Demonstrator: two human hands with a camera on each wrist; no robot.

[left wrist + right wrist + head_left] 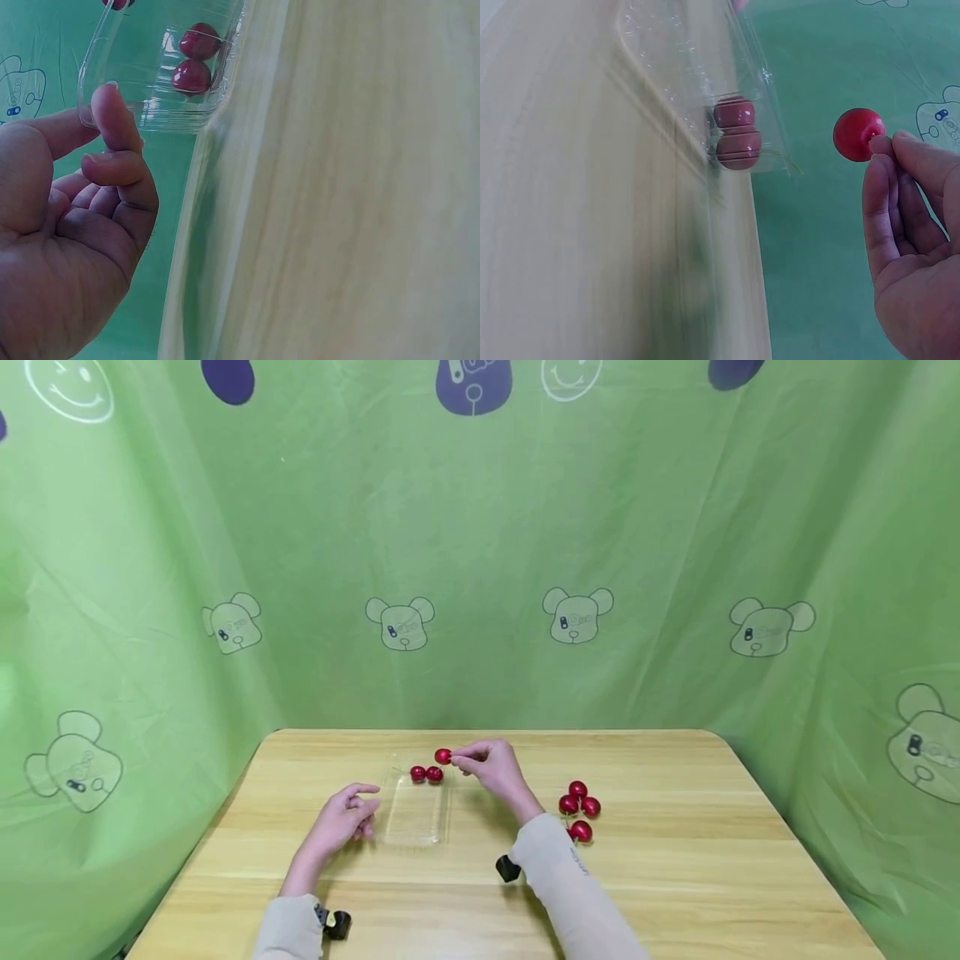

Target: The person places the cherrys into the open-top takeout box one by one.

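Note:
My right hand pinches a red cherry between thumb and fingertips, raised beside the far right corner of a clear plastic box. Inside that box, two cherries sit side by side at the far end; a thin stem sticks out to the left. On the box's other side is my left hand, thumb and forefinger apart and right at the rim, its remaining fingers loosely bent. No cherry is in that hand.
Several more cherries lie grouped on the wooden table, right of the box and near my right forearm. Green patterned curtain hangs behind the table and along both sides. Small black cameras are strapped at the wrists.

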